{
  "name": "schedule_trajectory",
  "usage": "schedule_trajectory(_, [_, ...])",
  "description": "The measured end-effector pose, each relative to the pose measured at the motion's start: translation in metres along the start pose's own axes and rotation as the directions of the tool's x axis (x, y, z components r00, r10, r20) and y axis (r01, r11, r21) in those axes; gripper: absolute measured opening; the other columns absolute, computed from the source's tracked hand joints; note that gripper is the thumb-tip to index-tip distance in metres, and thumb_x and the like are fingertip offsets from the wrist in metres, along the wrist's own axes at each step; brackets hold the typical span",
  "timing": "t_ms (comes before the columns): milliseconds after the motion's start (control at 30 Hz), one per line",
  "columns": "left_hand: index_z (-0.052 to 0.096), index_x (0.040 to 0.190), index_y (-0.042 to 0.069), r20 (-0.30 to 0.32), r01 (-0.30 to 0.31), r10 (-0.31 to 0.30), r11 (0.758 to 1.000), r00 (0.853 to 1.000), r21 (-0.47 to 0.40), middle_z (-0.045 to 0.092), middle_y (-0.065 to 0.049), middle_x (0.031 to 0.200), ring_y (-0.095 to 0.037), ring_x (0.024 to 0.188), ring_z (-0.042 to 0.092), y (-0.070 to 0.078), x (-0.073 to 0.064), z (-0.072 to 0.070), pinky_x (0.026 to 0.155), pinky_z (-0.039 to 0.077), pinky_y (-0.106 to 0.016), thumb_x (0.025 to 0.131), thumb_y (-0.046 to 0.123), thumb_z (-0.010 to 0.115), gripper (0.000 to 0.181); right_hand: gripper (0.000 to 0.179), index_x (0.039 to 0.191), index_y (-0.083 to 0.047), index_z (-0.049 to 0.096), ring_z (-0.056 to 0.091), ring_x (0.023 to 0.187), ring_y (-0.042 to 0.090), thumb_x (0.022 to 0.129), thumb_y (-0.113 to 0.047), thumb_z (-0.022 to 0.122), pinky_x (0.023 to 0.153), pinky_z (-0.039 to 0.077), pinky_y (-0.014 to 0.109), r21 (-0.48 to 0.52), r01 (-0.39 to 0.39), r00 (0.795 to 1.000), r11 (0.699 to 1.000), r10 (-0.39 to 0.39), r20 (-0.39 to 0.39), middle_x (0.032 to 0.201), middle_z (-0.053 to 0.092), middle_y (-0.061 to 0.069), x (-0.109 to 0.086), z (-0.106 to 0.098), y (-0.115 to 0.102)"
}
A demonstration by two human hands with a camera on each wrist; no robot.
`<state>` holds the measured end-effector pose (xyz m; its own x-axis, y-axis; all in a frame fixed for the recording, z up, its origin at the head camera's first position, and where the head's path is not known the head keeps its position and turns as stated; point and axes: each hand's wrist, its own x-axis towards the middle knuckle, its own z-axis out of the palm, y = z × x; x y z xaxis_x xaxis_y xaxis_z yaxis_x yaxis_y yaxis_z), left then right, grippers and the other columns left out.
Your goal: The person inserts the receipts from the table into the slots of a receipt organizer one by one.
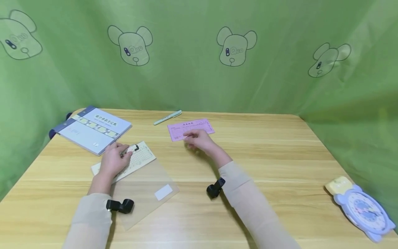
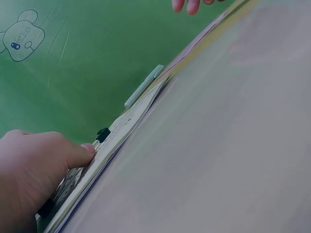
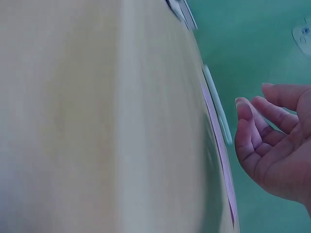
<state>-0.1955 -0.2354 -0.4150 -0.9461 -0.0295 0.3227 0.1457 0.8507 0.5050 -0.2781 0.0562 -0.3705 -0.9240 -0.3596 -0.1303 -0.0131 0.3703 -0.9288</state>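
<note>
A clear clipboard (image 1: 141, 200) with a white label lies at the front left. A printed paper form (image 1: 143, 154) rests across its far end, by a metal clip (image 1: 133, 148) with black corners. My left hand (image 1: 113, 160) grips this clip, thumb toward me; its other fingers are partly hidden. In the left wrist view, the thumb (image 2: 80, 154) lies against the clip beside the form's edge. My right hand (image 1: 199, 139) hovers over the near edge of a pink form (image 1: 178, 131), fingers loosely curved. The right wrist view shows nothing between those fingers (image 3: 245, 114).
A blue-and-white account book (image 1: 84, 135) lies at the back left, close beyond my left hand. A pale green pen (image 1: 168, 117) lies behind the pink form. At the right edge are a blue toy-like clock (image 1: 365, 211) and a yellow block (image 1: 339, 185). A green curtain (image 1: 186, 86) encloses the table.
</note>
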Motion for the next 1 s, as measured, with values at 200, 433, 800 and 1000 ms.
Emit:
schedule_trajectory(200, [0.056, 0.107, -0.006, -0.008, 0.001, -0.001, 1.0, 1.0, -0.022, 0.049, -0.018, 0.096, -0.034, 0.091, 0.041, -0.003, 0.0, 0.002, 0.079, 0.033, -0.045, 0.079, 0.017, 0.057, 0.036, 0.03, 0.109, 0.005, 0.054, 0.053, 0.074, 0.031, 0.08, -0.002, 0.056, 0.063, 0.047, 0.036, 0.003, -0.01, 0.991, 1.0, 0.01, -0.134, 0.091, 0.057, 0.015, 0.011, -0.03, 0.011])
schedule_trajectory(433, [0.057, 0.104, -0.006, -0.04, -0.009, 0.006, 0.997, 0.999, -0.071, 0.05, -0.018, 0.095, -0.034, 0.09, 0.042, -0.007, 0.0, 0.005, 0.078, 0.032, -0.045, 0.077, 0.015, 0.059, 0.034, 0.032, 0.11, 0.007, 0.053, 0.052, 0.08, 0.027, 0.079, 0.001, 0.054, 0.066, 0.046, 0.031, -0.018, -0.034, 0.963, 0.999, 0.028, -0.267, 0.097, 0.055, 0.018, 0.021, -0.052, 0.024])
schedule_trajectory(800, [0.057, 0.106, -0.005, -0.024, 0.022, -0.024, 0.995, 0.999, -0.093, 0.049, -0.02, 0.099, -0.035, 0.092, 0.041, -0.005, 0.002, 0.005, 0.079, 0.032, -0.045, 0.077, 0.015, 0.06, 0.036, 0.04, 0.12, 0.004, 0.046, 0.046, 0.103, 0.029, 0.081, -0.004, 0.055, 0.086, 0.038, 0.034, -0.201, -0.032, 0.968, 0.979, -0.02, -0.248, 0.113, 0.05, 0.019, 0.029, -0.063, 0.04])
schedule_trajectory(1000, [0.055, 0.109, -0.005, 0.034, 0.075, -0.071, 0.985, 0.997, -0.153, 0.049, -0.022, 0.106, -0.036, 0.099, 0.04, -0.007, 0.003, 0.001, 0.084, 0.03, -0.047, 0.078, 0.015, 0.06, 0.037, 0.048, 0.123, 0.005, 0.042, 0.044, 0.1, 0.028, 0.082, -0.013, 0.057, 0.09, 0.034, 0.036, -0.357, -0.034, 0.977, 0.934, -0.044, -0.209, 0.11, 0.049, 0.018, 0.033, -0.061, 0.046])
